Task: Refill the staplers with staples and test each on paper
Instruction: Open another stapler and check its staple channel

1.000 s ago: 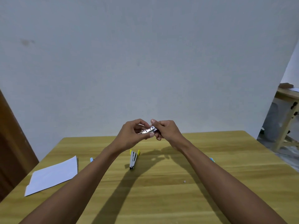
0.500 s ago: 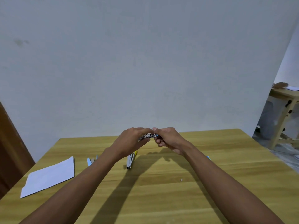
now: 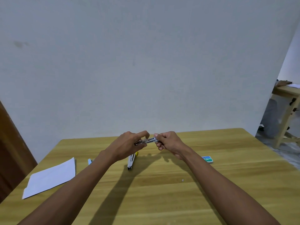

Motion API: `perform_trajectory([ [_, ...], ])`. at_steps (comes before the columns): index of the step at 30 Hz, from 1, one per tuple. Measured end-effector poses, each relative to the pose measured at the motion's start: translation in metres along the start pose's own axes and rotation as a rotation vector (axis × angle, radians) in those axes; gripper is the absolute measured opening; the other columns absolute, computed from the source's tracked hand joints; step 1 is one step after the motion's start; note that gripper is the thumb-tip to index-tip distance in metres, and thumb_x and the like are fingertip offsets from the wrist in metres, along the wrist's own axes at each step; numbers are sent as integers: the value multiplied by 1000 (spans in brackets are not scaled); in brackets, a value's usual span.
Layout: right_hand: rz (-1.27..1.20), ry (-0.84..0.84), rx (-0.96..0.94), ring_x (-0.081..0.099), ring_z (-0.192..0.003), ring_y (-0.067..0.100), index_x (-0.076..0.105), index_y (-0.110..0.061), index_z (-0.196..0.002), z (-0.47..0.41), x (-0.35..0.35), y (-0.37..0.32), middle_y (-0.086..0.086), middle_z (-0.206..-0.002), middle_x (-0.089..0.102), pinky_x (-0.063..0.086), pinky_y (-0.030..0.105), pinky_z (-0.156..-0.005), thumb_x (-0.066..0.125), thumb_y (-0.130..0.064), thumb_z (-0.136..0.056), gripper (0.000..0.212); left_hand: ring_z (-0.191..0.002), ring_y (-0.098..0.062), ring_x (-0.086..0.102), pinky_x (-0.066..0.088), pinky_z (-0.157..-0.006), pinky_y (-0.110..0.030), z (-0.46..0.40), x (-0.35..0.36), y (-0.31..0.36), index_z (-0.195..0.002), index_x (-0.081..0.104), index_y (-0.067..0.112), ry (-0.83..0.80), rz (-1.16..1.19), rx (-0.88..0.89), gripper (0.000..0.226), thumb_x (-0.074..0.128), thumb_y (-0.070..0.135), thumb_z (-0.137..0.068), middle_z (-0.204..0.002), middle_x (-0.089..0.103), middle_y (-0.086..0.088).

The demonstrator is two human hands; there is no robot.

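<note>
While my left hand (image 3: pixel 128 146) and right hand (image 3: pixel 168 142) pinch opposite ends of the stapler (image 3: pixel 146 141), I hold it raised at 12 o'clock, probably for loading.

Paper (image 3: pixel 50 177) lies on surface (image 3: pixel 162 200) at near left. Stapler (image 3: pixel 131 161) on surface at centre, w/ another stapler (image 3: pixel 89 161) btwn it & paper. Staple box (image 3: pixel 207 159) on surface at right. Both hands up above centre stapler, far side.
</note>
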State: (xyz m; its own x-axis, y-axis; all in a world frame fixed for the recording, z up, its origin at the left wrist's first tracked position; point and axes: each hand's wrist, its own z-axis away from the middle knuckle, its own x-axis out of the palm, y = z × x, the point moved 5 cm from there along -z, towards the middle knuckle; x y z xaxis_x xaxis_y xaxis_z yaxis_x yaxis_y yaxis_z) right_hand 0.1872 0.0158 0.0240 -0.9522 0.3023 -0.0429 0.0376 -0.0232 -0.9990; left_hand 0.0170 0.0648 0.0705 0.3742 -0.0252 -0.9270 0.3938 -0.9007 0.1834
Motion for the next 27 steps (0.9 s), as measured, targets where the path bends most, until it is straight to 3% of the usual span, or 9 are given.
perform_trajectory([
  [6,9,-3,-20,51,-52,12,70,2,-89,-1,1,0,6,-65,59,48,21,-52,61,-22,-97,27,-56,-20,54,47,-56,-32,9,-2,2,-102,42,33,96,76,-4,27,66,37,-90,-88,68,9],
  [13,78,44,-65,57,-55,16,70,-1,-93,-3,-2,6,9,-71,64,54,29,-56,60,-19,-97,21,-66,-20,62,53,-61,-36,11,-1,-1,-99,47,31,82,139,17,21,66,29,-91,-91,65,14],
  [15,212,136,-201,64,-64,14,69,-9,-100,1,-6,1,8,-83,69,55,25,-60,58,-15,-97,14,-62,-22,60,53,-59,-36,12,0,-1,-98,47,30,98,126,-4,19,65,29,-92,-89,68,14],
  [17,392,199,-460,65,-79,9,68,-16,-106,10,-8,-9,0,-93,70,52,19,-70,52,-9,-96,19,-57,-23,58,52,-56,-36,11,0,0,-97,48,30,123,79,-8,17,64,29,-92,-90,72,12],
  [20,757,132,-751,62,-86,13,67,-12,-104,24,-2,-14,-2,-98,69,49,26,-77,49,-3,-90,25,-50,-20,51,48,-52,-33,9,0,1,-96,48,30,144,49,-4,17,64,29,-92,-91,74,10],
  [23,1026,132,-867,64,-88,22,68,-9,-107,30,3,-10,4,-103,70,53,32,-71,50,-2,-83,31,-46,-9,46,44,-51,-29,8,0,2,-95,49,30,155,37,-8,15,64,30,-92,-90,73,11],
  [27,1122,166,-896,67,-91,24,68,-8,-108,32,6,-12,5,-104,72,56,32,-66,47,-6,-82,33,-53,-17,56,48,-52,-31,7,1,3,-96,49,29,167,32,8,15,64,30,-92,-90,73,11],
])
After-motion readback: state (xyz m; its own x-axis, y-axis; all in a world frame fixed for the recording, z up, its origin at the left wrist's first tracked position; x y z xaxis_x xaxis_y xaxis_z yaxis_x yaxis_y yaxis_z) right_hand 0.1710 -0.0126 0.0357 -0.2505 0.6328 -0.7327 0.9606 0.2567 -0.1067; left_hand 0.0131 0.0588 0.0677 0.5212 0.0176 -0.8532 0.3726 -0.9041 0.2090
